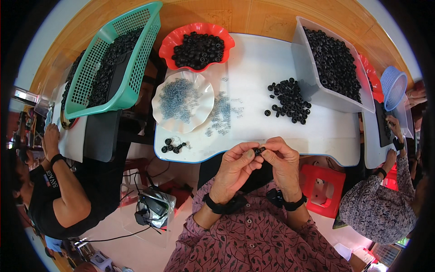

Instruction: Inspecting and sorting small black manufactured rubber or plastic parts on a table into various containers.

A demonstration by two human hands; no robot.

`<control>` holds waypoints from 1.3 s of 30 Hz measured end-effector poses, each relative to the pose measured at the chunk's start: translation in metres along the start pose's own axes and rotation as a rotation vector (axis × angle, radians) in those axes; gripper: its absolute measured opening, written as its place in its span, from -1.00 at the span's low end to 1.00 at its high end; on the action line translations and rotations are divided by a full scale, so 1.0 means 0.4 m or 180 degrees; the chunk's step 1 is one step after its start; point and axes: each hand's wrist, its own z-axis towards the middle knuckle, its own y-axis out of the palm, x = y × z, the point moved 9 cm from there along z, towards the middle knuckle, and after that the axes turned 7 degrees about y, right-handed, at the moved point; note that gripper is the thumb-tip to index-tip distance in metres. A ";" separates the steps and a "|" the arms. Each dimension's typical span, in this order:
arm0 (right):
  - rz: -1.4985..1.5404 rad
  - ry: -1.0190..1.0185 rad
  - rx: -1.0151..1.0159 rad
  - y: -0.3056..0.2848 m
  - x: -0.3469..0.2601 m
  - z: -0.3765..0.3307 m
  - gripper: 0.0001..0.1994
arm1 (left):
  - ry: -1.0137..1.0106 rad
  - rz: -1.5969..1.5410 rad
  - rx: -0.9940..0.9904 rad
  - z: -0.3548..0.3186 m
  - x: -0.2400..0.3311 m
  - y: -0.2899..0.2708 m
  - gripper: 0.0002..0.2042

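Pinching a small black part (pixel 258 151), the left hand (pixel 234 167) and right hand (pixel 284 162) meet at the near edge of a white table (pixel 258 59), thumbs and fingertips closed around it. Beyond them lies a loose pile of black parts (pixel 290 102) beside a filled translucent bin (pixel 310 86). Leftward, tiny bluish pieces (pixel 221 114) spread next to a scalloped white dish (pixel 206 103); behind that sits a red bowl (pixel 228 44).
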 end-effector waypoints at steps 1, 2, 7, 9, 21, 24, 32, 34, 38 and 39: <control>-0.0001 0.0002 -0.0001 0.000 0.001 0.000 -0.85 | 0.0022 0.0051 0.0055 -0.001 0.001 0.000 -0.78; -0.0018 -0.0014 0.0008 -0.001 0.001 0.000 -0.85 | 0.0044 0.0102 0.0110 -0.002 0.003 -0.002 -0.78; 0.0018 -0.0036 -0.0001 -0.001 0.002 0.000 -0.85 | 0.0100 0.0040 0.0032 -0.002 0.005 0.002 -0.78; -0.0031 -0.0102 0.0011 -0.001 -0.004 0.000 -0.85 | 0.0124 0.0047 0.0027 -0.002 0.005 0.005 -0.78; 0.0076 -0.0223 -0.0062 0.008 -0.016 0.001 -0.86 | 0.0271 0.0149 0.0074 -0.004 0.011 0.010 -0.78; -0.0003 -0.0258 -0.0058 0.009 -0.017 0.000 -0.86 | 0.0316 0.0119 0.0027 -0.005 0.016 0.017 -0.78; -0.0209 -0.0327 0.0013 0.017 -0.021 0.000 -0.86 | 0.0385 0.0207 0.0124 -0.004 0.026 0.014 -0.78; -0.0185 -0.0327 0.0017 0.019 -0.020 0.002 -0.86 | 0.0392 0.0197 0.0122 -0.002 0.028 0.013 -0.78; -0.0235 -0.0326 -0.0005 0.029 -0.024 0.006 -0.86 | 0.0430 0.0205 0.0112 0.000 0.035 0.011 -0.78; -0.0252 -0.0309 0.0002 0.029 -0.025 0.006 -0.86 | 0.0433 0.0197 0.0106 0.001 0.036 0.011 -0.78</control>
